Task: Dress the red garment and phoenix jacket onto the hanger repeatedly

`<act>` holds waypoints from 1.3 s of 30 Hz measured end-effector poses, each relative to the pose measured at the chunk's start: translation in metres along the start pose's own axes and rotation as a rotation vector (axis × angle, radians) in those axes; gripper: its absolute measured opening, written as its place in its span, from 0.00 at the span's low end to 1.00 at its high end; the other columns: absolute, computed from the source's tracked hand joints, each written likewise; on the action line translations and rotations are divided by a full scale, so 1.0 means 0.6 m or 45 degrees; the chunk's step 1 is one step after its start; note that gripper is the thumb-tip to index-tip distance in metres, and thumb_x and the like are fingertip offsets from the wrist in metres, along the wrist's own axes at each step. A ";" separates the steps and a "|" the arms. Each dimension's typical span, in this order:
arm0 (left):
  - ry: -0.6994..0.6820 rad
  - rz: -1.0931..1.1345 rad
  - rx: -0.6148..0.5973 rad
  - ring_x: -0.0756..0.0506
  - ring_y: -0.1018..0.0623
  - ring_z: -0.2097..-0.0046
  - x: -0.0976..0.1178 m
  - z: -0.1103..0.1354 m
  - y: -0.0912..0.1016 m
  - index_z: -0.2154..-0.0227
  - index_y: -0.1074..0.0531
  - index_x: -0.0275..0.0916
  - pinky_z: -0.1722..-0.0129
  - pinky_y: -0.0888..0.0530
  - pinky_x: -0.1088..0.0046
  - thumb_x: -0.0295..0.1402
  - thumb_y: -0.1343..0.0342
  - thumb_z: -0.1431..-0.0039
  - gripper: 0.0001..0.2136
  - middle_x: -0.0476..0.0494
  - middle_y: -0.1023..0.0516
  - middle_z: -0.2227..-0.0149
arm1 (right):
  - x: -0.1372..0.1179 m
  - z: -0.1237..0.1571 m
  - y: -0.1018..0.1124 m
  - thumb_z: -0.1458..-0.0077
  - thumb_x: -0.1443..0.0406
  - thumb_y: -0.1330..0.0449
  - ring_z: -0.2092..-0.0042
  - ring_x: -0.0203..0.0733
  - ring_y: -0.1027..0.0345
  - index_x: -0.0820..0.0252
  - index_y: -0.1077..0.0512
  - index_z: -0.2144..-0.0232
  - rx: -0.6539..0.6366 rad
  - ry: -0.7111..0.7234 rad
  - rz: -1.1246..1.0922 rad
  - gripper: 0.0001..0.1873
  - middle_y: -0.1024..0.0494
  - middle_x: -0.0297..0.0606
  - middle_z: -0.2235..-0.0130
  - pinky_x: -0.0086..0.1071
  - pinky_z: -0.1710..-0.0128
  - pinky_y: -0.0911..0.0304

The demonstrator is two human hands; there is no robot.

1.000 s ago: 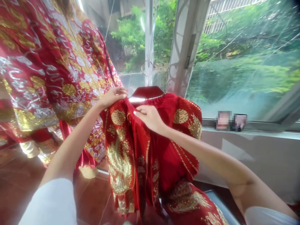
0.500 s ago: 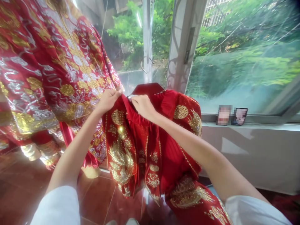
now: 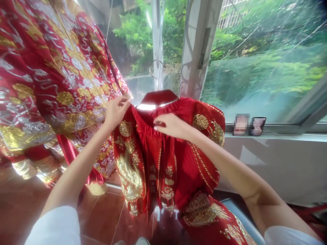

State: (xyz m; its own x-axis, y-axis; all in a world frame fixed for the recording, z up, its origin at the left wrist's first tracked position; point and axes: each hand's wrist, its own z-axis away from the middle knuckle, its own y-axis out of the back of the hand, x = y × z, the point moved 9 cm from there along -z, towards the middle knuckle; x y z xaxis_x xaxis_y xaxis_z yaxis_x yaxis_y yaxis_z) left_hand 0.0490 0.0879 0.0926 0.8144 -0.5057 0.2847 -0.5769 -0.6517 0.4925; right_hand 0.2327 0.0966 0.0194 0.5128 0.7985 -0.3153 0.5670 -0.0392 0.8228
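Observation:
A red garment (image 3: 185,163) with gold embroidery and a gathered upper edge hangs in front of me. Behind that edge stands a stiff red collar (image 3: 160,97), white inside, with a metal hanger hook (image 3: 154,74) above it. My left hand (image 3: 118,110) pinches the gathered cloth near its upper left corner. Over the middle of the gathered edge, my right hand (image 3: 170,125) is held with its fingers curved and its thumb slightly apart, nothing visible between them. Whether its fingertips brush the cloth I cannot tell.
A larger red garment (image 3: 74,68) with silver and gold embroidery hangs at the left. Windows (image 3: 260,68) stand behind, with two small items, one a phone (image 3: 258,126), on the sill. Reddish tiles (image 3: 102,214) cover the floor; a pale blue-grey edge (image 3: 240,214) shows at lower right.
My right hand has let go of the gathered edge near the left and moved right and slightly down. More of the collar's white inside shows. My left hand keeps its pinch.

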 end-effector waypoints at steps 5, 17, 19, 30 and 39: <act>-0.703 -0.423 -0.204 0.43 0.26 0.51 0.133 0.055 -0.047 0.56 0.26 0.40 0.47 0.33 0.62 0.43 0.46 0.40 0.15 0.41 0.21 0.54 | 0.007 0.029 -0.027 0.43 0.64 0.40 0.67 0.44 0.28 0.65 0.23 0.68 -0.314 -0.126 0.449 0.09 0.22 0.45 0.67 0.33 0.69 0.42; -0.892 -0.646 -0.768 0.46 0.26 0.60 0.144 0.059 -0.082 0.72 0.24 0.43 0.51 0.35 0.66 0.43 0.49 0.36 0.15 0.48 0.21 0.68 | 0.011 0.075 0.009 0.41 0.63 0.42 0.77 0.29 0.50 0.63 0.35 0.81 -0.114 -0.060 0.128 0.17 0.36 0.30 0.80 0.30 0.73 0.57; -0.748 -0.510 -0.674 0.44 0.27 0.54 0.127 0.035 -0.045 0.68 0.22 0.43 0.49 0.35 0.64 0.45 0.49 0.37 0.14 0.45 0.21 0.61 | 0.010 0.079 0.010 0.41 0.63 0.42 0.77 0.29 0.50 0.63 0.35 0.81 -0.132 -0.052 0.136 0.17 0.36 0.31 0.80 0.31 0.73 0.57; 0.353 -0.060 -0.132 0.51 0.39 0.77 0.027 0.023 0.007 0.76 0.31 0.36 0.73 0.40 0.72 0.39 0.45 0.44 0.12 0.51 0.36 0.81 | -0.073 0.002 0.006 0.36 0.68 0.52 0.56 0.41 0.30 0.65 0.24 0.56 0.049 0.265 0.006 0.17 0.22 0.45 0.54 0.35 0.56 0.40; 0.176 -0.175 -0.116 0.52 0.49 0.79 0.051 0.028 0.015 0.85 0.54 0.40 0.74 0.50 0.68 0.32 0.54 0.35 0.23 0.54 0.52 0.84 | -0.071 -0.081 -0.007 0.35 0.71 0.58 0.62 0.41 0.33 0.63 0.25 0.66 0.484 0.018 0.072 0.21 0.23 0.42 0.61 0.32 0.63 0.45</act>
State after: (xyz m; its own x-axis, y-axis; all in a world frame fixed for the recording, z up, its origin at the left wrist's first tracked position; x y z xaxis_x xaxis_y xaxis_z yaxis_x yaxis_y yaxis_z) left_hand 0.0679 0.0573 0.0919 0.8897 -0.3288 0.3168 -0.4565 -0.6520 0.6054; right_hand 0.1773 0.0919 0.0524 0.5424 0.7970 -0.2657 0.7383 -0.3013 0.6034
